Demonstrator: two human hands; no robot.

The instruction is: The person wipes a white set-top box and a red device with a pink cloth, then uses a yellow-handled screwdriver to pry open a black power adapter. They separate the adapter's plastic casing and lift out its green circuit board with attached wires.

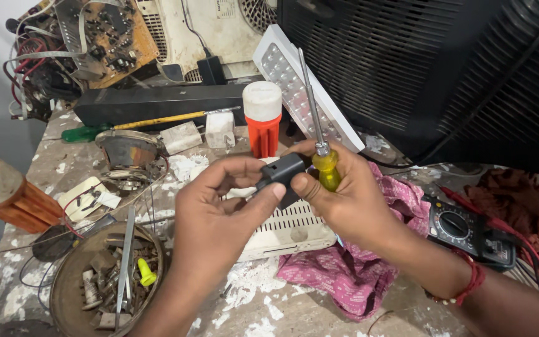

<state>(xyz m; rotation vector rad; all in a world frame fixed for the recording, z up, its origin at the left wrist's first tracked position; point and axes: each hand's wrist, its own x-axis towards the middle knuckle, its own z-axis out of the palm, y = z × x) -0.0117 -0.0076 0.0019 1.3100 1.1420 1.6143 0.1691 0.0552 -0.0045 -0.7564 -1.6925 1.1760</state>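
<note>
Above the white vented casing (285, 232), the left hand (219, 206) closes thumb and fingers on a small black plastic adapter block (282, 175). The right hand (344, 200) pinches its other side while clasping a yellow-handled screwdriver (322, 150), shaft upward. The block looks light, rigid and smooth; gripping its flat sides seems safest.

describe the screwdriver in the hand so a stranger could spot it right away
Start at the pink cloth on the workbench. Above it, the right hand grips a screwdriver pointing up. Its clear yellow handle sets it apart from the green-handled screwdriver lying further back.
</note>
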